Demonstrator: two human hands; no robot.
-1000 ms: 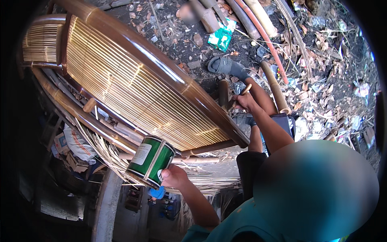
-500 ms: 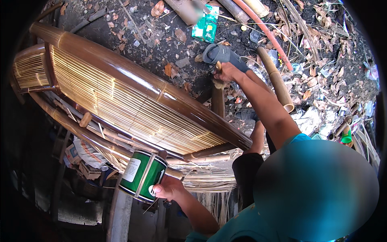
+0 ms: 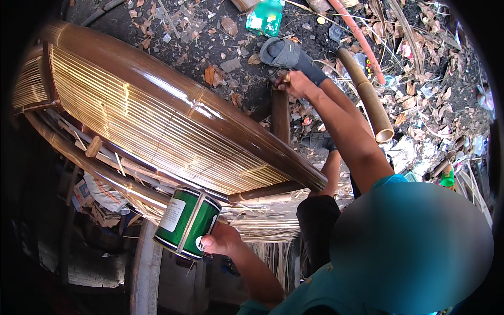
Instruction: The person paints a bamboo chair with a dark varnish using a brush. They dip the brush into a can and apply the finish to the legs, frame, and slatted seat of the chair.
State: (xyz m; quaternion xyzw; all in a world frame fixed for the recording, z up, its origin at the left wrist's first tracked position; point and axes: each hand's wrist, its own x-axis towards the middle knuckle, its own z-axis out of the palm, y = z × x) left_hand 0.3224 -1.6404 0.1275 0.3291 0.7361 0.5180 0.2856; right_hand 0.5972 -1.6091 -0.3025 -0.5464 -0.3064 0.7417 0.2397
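Note:
My left hand (image 3: 223, 240) is closed round the side of a green tin can (image 3: 186, 223), which has a pale label and a light strip across it. The can is tilted, and its contents are out of sight. Farther off, my right hand (image 3: 296, 84) grips a small brush (image 3: 285, 80), mostly hidden by the fingers. It is at the outer end of a brown bamboo leg (image 3: 281, 118). That leg belongs to a glossy bamboo bench (image 3: 202, 97) lying on its side, with a slatted panel (image 3: 142, 118) between thick brown poles.
A loose bamboo tube (image 3: 367, 94) and an orange pipe (image 3: 358, 39) lie on the littered ground beyond my right arm. A green packet (image 3: 265, 18) lies near my sandalled foot (image 3: 283, 52). Bundled bamboo strips (image 3: 268, 228) and a grey post (image 3: 147, 265) are close to the can.
The view has shifted, so the bench sits farther left and higher. My right hand has turned with the brush and is now at the leg's end. My left hand still holds the can.

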